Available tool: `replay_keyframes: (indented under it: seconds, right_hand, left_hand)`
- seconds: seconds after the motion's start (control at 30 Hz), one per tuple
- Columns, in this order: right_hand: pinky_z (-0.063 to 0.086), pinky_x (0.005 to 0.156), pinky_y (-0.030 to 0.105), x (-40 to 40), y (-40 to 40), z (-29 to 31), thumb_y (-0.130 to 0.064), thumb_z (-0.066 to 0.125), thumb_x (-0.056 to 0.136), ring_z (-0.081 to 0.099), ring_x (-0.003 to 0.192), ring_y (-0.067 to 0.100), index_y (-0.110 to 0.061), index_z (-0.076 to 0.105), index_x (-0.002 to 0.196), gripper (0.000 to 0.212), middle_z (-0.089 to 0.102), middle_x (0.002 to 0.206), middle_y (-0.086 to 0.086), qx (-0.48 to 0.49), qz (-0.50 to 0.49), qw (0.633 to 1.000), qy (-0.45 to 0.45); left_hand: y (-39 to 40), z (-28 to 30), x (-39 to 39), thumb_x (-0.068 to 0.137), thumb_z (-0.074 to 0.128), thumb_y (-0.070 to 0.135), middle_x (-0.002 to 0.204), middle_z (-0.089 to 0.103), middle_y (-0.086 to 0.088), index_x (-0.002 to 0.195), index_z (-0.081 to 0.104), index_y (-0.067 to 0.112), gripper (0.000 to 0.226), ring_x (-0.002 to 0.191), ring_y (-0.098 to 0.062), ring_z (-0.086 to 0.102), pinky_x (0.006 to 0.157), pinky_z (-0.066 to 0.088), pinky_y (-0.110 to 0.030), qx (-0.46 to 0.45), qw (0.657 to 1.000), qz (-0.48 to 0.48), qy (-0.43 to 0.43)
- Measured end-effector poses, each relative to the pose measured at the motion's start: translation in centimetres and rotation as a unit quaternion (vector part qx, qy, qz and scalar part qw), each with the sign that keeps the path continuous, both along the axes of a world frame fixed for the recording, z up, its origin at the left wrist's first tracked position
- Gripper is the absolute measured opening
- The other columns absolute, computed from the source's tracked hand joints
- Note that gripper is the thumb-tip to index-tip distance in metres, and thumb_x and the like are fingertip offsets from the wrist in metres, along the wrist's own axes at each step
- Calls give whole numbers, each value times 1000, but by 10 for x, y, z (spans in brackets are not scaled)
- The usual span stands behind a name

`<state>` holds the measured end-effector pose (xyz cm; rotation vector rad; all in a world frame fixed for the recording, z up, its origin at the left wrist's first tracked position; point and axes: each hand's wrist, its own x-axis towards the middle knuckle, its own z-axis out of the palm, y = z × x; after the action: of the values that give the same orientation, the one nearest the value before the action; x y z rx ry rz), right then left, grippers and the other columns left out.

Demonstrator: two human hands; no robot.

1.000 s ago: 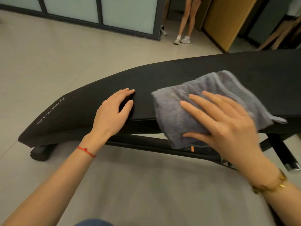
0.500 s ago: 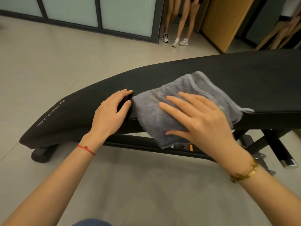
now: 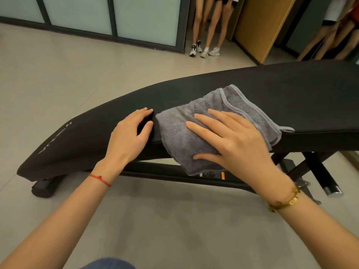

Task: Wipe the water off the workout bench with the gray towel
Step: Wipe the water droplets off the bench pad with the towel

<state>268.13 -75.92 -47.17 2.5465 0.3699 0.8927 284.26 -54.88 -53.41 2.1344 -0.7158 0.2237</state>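
Observation:
A long black padded workout bench runs across the view from lower left to right. A folded gray towel lies on its top and drapes over the near edge. My right hand presses flat on the towel with fingers straight and spread. My left hand rests on the bench just left of the towel, fingers straight, fingertips close to the towel's left edge. No water shows on the dark pad.
The bench's black frame and legs stand on a pale tiled floor. Several people's legs and sneakers stand behind the bench near a glass partition and a wooden panel.
My right hand slid the towel leftward along the bench until it came close beside my left hand. The left hand stayed in place.

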Motion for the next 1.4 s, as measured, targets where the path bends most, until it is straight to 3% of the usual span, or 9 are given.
replay_keyframes:
  seconds: [0.2, 0.3, 0.47, 0.57, 0.67, 1.0, 1.13, 1.27, 1.4]
  right_hand:
    - [45, 104, 43, -59, -53, 28, -54, 62, 90, 55, 128, 25, -21, 55, 138, 58, 59, 137, 3, 18, -31, 998, -44]
    - [42, 106, 43, -50, -44, 20, -58, 58, 91, 54, 129, 26, -23, 55, 138, 59, 59, 138, 1, 39, -57, 996, -53]
    - [42, 106, 43, -22, -20, 4, -59, 52, 94, 55, 128, 25, -23, 55, 138, 57, 59, 137, 1, 28, -39, 998, -33]
    - [43, 106, 42, -46, -43, 18, -53, 56, 94, 54, 129, 25, -21, 54, 139, 55, 58, 138, 2, 3, -14, 1000, -24]
    - [42, 107, 44, -79, -74, 36, -53, 59, 92, 52, 131, 25, -21, 53, 140, 58, 56, 140, 3, 28, -51, 998, -33]
    - [41, 107, 42, -16, -18, 6, -63, 51, 92, 55, 127, 26, -25, 54, 139, 61, 59, 137, 0, 23, -47, 999, -12]
    - [41, 108, 43, -43, -46, 23, -59, 55, 92, 52, 130, 26, -24, 52, 141, 60, 55, 141, 1, 16, -23, 1000, 7]
    - [37, 110, 41, -82, -80, 44, -62, 53, 91, 50, 133, 25, -24, 51, 141, 62, 55, 142, 0, 49, -84, 995, -10]
    - [40, 107, 43, -55, -53, 27, -65, 53, 90, 54, 128, 26, -25, 56, 137, 62, 59, 138, -2, 46, -95, 994, -37]
  left_hand:
    - [-21, 21, -19, 98, 44, 39, 147, 45, 13, 141, 47, 32, 44, 140, -6, 35, 115, 32, -37, 29, 998, -46, -30]
    - [-34, 27, -27, 97, 44, 40, 147, 44, 14, 141, 46, 33, 44, 140, -5, 33, 116, 30, -33, 34, 996, -63, -47]
    - [-43, 22, -29, 98, 43, 43, 145, 47, 15, 137, 49, 35, 41, 138, -5, 38, 111, 37, -35, 15, 997, -48, -61]
    - [-42, 21, -31, 98, 43, 42, 143, 48, 17, 136, 49, 36, 40, 137, -4, 38, 107, 36, -30, 20, 996, -33, -77]
    - [-43, 23, -33, 98, 43, 40, 143, 48, 18, 136, 50, 36, 39, 136, -3, 38, 104, 34, -26, 26, 996, -24, -85]
    - [-46, 21, -34, 98, 42, 41, 141, 51, 17, 135, 51, 35, 39, 134, -5, 42, 101, 40, -30, 22, 996, -21, -87]
    - [-43, 22, -34, 97, 43, 41, 141, 50, 19, 135, 50, 38, 39, 134, -4, 41, 100, 40, -29, 24, 996, -22, -82]
    - [-43, 23, -35, 98, 42, 40, 142, 49, 18, 136, 49, 37, 39, 136, -3, 38, 102, 39, -30, 29, 996, -22, -82]
    - [-46, 23, -38, 99, 41, 39, 145, 47, 16, 138, 47, 35, 40, 138, -6, 38, 107, 38, -36, 38, 996, -18, -83]
